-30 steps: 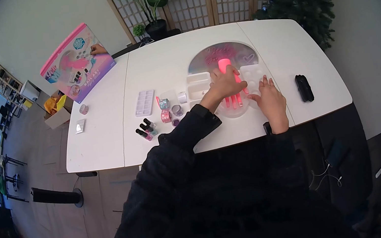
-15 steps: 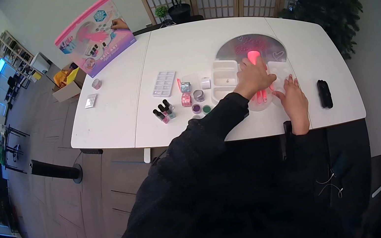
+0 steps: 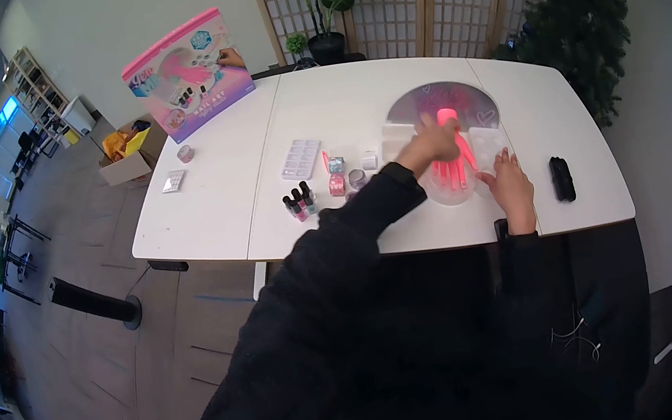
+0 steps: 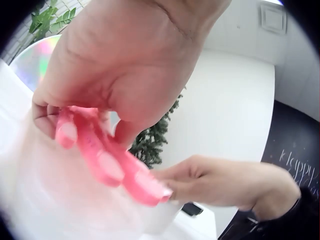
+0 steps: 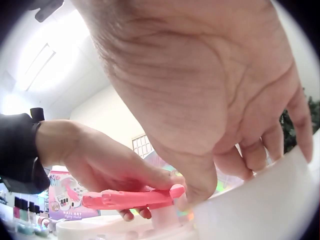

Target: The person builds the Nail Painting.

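Note:
A pink model hand [image 3: 455,172] with pale nails lies over the pale round base of a white nail-art station [image 3: 449,194], its fingers toward me. My left hand [image 3: 430,148] grips it around the palm and wrist end, fingers on one side and thumb on the other, as the left wrist view [image 4: 120,75] shows from below. My right hand [image 3: 513,192] rests on the station's right compartment part, fingers spread forward over it. In the right wrist view, the thumb of this hand [image 5: 200,100] is close to the model hand's thumb [image 5: 177,191].
A semicircular mirror [image 3: 428,98] stands behind the station. To the left are nail polish bottles [image 3: 298,204], small jars and tape rolls [image 3: 337,183], and a white compartment tray [image 3: 302,159]. The kit box [image 3: 192,79] stands at back left; a black case [image 3: 562,178] lies right.
The head view has shifted, moving the table in frame. My left hand has slid slightly left on the model hand, uncovering more of its pink fingers. The right hand stays on the station.

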Available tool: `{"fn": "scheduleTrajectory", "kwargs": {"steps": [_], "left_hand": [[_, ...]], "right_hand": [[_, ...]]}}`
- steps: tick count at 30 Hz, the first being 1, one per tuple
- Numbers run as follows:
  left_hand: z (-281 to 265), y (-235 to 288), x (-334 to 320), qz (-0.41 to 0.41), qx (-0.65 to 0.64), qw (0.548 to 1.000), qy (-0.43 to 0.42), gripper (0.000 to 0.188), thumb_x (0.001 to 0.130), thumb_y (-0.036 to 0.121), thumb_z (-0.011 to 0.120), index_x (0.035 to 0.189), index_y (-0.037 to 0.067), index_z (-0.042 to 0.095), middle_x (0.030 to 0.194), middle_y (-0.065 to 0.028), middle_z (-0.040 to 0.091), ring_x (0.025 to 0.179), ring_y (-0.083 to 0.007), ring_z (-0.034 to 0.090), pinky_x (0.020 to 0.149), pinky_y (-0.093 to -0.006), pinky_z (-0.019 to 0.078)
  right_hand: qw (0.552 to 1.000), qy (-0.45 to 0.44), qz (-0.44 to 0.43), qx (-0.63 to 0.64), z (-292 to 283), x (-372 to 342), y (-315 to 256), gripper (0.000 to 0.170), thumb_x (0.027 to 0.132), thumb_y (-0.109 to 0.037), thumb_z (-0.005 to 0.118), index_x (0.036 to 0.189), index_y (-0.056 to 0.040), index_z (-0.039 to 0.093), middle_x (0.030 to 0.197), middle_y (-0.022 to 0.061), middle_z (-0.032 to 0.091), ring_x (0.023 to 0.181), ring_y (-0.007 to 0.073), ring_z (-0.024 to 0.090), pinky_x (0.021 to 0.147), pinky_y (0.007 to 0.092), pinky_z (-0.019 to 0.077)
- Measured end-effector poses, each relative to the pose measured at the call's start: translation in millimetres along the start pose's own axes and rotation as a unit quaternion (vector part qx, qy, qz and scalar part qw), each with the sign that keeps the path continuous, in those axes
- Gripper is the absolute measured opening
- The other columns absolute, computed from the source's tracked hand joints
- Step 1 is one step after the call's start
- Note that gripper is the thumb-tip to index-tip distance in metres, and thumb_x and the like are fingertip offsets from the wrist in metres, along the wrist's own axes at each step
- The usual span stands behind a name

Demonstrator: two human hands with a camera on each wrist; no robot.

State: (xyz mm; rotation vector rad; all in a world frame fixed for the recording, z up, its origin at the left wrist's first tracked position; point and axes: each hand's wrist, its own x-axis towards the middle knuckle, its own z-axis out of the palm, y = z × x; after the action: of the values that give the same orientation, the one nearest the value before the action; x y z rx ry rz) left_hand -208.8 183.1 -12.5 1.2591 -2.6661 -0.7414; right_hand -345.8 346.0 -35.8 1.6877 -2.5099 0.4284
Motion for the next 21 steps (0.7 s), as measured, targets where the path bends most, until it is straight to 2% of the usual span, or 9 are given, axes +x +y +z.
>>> {"fn": "scheduleTrajectory", "kwargs": {"steps": [2, 3, 4, 6, 9, 11, 15, 17, 21], "left_hand": [[-51.5, -7.4, -31.5, 0.049, -0.009, 0.997, 0.052, 0.056, 0.083, 0.020, 0.069, 0.138, 0.020, 0.061, 0.144, -0.0322, 0.046, 0.137, -0.0517, 0.041, 0.116, -0.0542, 0.0355], [-67.8, -48.1, -11.1, 0.217, 0.027, 0.975, 0.052, 0.040, 0.083, 0.018, 0.067, 0.123, 0.016, 0.072, 0.129, -0.0246, 0.064, 0.129, -0.0400, 0.054, 0.109, -0.0512, 0.0440], [-108.2, -41.3, -42.1, 0.080, -0.050, 0.996, -0.004, 0.025, 0.085, 0.017, 0.067, 0.107, 0.013, 0.078, 0.106, -0.0143, 0.075, 0.102, -0.0276, 0.071, 0.088, -0.0450, 0.0580], [-152.5, -74.7, -62.2, -0.011, -0.091, 0.995, -0.028, 0.019, 0.087, 0.017, 0.068, 0.103, 0.010, 0.076, 0.083, -0.0066, 0.076, 0.067, -0.0152, 0.072, 0.059, -0.0312, 0.0587], [-163.7, -155.2, -58.4, -0.161, 0.097, 0.982, 0.001, 0.031, 0.085, 0.032, 0.075, 0.099, 0.004, 0.077, 0.084, -0.0122, 0.077, 0.071, -0.0267, 0.074, 0.063, -0.0401, 0.0596], [-133.7, -237.8, -38.5, -0.112, 0.264, 0.958, 0.002, 0.045, 0.083, 0.044, 0.078, 0.097, 0.002, 0.077, 0.092, -0.0184, 0.077, 0.082, -0.0360, 0.075, 0.074, -0.0475, 0.0594], [-111.2, -225.1, -87.9, -0.169, 0.241, 0.955, 0.037, 0.055, 0.077, 0.046, 0.082, 0.114, 0.005, 0.075, 0.115, -0.0216, 0.073, 0.109, -0.0394, 0.069, 0.093, -0.0472, 0.0565], [-119.4, -235.0, -85.8, -0.149, 0.095, 0.984, 0.012, 0.057, 0.075, 0.040, 0.084, 0.125, 0.015, 0.072, 0.123, -0.0155, 0.072, 0.116, -0.0459, 0.064, 0.096, -0.0490, 0.0555], [-98.2, -264.4, -58.1, -0.148, 0.169, 0.974, 0.015, 0.064, 0.072, 0.038, 0.087, 0.129, 0.014, 0.069, 0.127, -0.0248, 0.066, 0.120, -0.0465, 0.060, 0.098, -0.0456, 0.0547]], "right_hand": [[1.000, 0.002, -0.008, 0.004, -3.5, 1.0, -1.3, 0.073, 0.091, -0.047, 0.071, 0.139, 0.0057, 0.056, 0.154, 0.0226, 0.048, 0.140, 0.0394, 0.049, 0.102, 0.0483, 0.0533], [1.000, -0.001, -0.003, 0.005, -3.7, 0.2, 0.3, 0.073, 0.091, -0.047, 0.071, 0.139, 0.0057, 0.056, 0.154, 0.0226, 0.048, 0.140, 0.0394, 0.049, 0.102, 0.0483, 0.0533], [1.000, 0.003, -0.006, 0.003, -2.7, 0.1, 1.1, 0.073, 0.090, -0.047, 0.072, 0.138, 0.0059, 0.056, 0.154, 0.0224, 0.048, 0.141, 0.0388, 0.049, 0.101, 0.0480, 0.0537], [1.000, 0.005, -0.009, 0.003, 1.0, 1.7, 1.5, 0.074, 0.090, -0.047, 0.072, 0.138, 0.0061, 0.056, 0.154, 0.0222, 0.048, 0.141, 0.0382, 0.048, 0.101, 0.0477, 0.0542], [1.000, 0.015, -0.012, -0.001, 7.0, 2.3, 5.0, 0.075, 0.090, -0.048, 0.072, 0.139, 0.0062, 0.056, 0.154, 0.0219, 0.048, 0.143, 0.0370, 0.047, 0.098, 0.0471, 0.0556], [1.000, 0.020, -0.014, -0.001, 5.7, 1.8, 4.2, 0.076, 0.089, -0.049, 0.072, 0.139, 0.0059, 0.056, 0.154, 0.0217, 0.048, 0.144, 0.0359, 0.046, 0.096, 0.0469, 0.0566], [1.000, 0.023, -0.009, -0.018, 10.0, 4.1, 6.9, 0.076, 0.089, -0.049, 0.072, 0.138, 0.0058, 0.056, 0.153, 0.0216, 0.049, 0.143, 0.0357, 0.047, 0.095, 0.0469, 0.0571], [0.999, 0.041, -0.023, -0.010, 12.0, 0.4, 6.6, 0.076, 0.088, -0.050, 0.072, 0.138, 0.0055, 0.056, 0.152, 0.0216, 0.050, 0.142, 0.0351, 0.048, 0.094, 0.0463, 0.0575], [0.999, 0.046, -0.021, -0.011, 10.3, -0.7, 5.6, 0.076, 0.087, -0.052, 0.072, 0.135, 0.0053, 0.059, 0.152, 0.0209, 0.051, 0.142, 0.0345, 0.049, 0.092, 0.0456, 0.0586]]}}
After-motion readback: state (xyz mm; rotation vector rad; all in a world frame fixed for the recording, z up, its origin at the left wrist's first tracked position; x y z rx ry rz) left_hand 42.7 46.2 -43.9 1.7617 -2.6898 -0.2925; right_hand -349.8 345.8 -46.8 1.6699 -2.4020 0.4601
